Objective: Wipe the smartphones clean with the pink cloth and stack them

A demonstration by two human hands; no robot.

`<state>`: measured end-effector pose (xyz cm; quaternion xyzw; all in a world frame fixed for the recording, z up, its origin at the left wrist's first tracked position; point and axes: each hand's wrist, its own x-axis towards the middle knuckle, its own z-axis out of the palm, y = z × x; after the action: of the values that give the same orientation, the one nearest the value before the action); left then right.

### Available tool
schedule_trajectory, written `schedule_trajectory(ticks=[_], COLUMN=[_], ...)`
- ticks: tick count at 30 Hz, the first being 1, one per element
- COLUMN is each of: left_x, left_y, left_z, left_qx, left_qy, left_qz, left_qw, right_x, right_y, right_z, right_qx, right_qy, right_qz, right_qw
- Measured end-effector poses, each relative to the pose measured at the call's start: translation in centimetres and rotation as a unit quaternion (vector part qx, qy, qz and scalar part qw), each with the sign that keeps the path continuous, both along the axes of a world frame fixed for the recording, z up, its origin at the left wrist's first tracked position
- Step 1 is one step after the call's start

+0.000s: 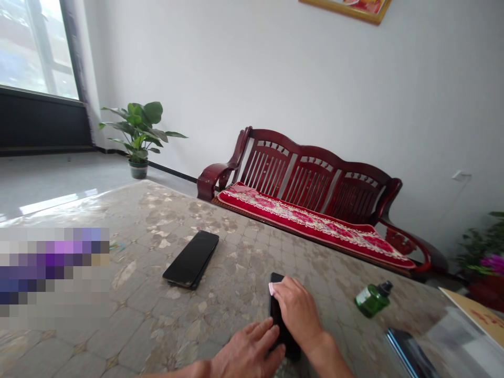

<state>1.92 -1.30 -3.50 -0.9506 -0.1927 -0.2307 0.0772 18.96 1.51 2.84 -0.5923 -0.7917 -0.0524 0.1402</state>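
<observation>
A black smartphone (279, 318) lies on the patterned table, partly covered by both hands. My right hand (296, 310) is closed and bent over its upper part, pinching a small pale pink cloth (271, 288) against the screen edge; most of the cloth is hidden under the fingers. My left hand (252, 349) rests along the phone's lower left side, fingers apart and touching it. Further left lies a second black phone (192, 259), on top of another flat dark object that peeks out beneath it.
A green spray bottle (373, 300) stands right of my hands. Near the lower right are a blue-edged phone (411, 352) and a clear plastic sheet (459, 336). Blurred-out pixels hide the table's left. Beyond the patterned table (129, 310) stand a wooden bench (303, 178) and a potted plant (138, 169).
</observation>
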Motion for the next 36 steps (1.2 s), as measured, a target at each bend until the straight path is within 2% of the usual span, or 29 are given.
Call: schedule_trajectory(ticks=[4, 7, 9, 14, 16, 18, 23, 25, 27, 33, 36], left_x=[-0.2, -0.1, 0.1, 0.3, 0.3, 0.2, 0.1, 0.2, 0.2, 0.2, 0.1], left_y=[0.2, 0.2, 0.1, -0.1, -0.1, -0.2, -0.1, 0.0, 0.0, -0.3, -0.2], left_z=[-0.3, -0.4, -0.3, 0.0, -0.1, -0.4, -0.7, -0.7, -0.7, -0.1, 0.0], left_qx=[0.008, 0.024, 0.038, 0.023, 0.021, 0.023, 0.028, 0.03, 0.033, 0.024, 0.026], left_qy=[0.014, -0.02, -0.045, -0.055, -0.051, -0.045, -0.048, -0.056, -0.061, -0.041, -0.033], left_qz=[-0.015, -0.006, 0.0, 0.006, 0.009, 0.011, 0.004, 0.0, 0.002, 0.006, 0.001], left_qw=[1.0, 0.999, 0.998, 0.998, 0.998, 0.999, 0.998, 0.998, 0.998, 0.999, 0.999], right_x=[0.0, 0.0, 0.1, 0.7, 1.1, 1.5, 2.1, 2.2, 2.3, 2.8, 2.8], right_y=[2.6, 3.4, 2.5, -2.3, -3.1, -2.5, 1.7, 2.3, 1.7, -3.3, -3.5], right_z=[0.1, 0.4, 0.4, -0.3, -0.7, -0.8, -0.5, -0.3, -0.2, -0.8, -0.9], right_qx=[0.008, 0.007, 0.004, -0.01, -0.008, 0.004, 0.034, 0.032, 0.026, 0.003, 0.003], right_qy=[-0.009, -0.011, -0.006, 0.024, 0.031, 0.03, 0.022, 0.028, 0.042, 0.083, 0.088], right_qz=[-0.037, -0.046, -0.033, 0.029, 0.036, 0.025, -0.037, -0.043, -0.034, 0.023, 0.015], right_qw=[0.999, 0.999, 0.999, 0.999, 0.999, 0.999, 0.998, 0.998, 0.998, 0.996, 0.996])
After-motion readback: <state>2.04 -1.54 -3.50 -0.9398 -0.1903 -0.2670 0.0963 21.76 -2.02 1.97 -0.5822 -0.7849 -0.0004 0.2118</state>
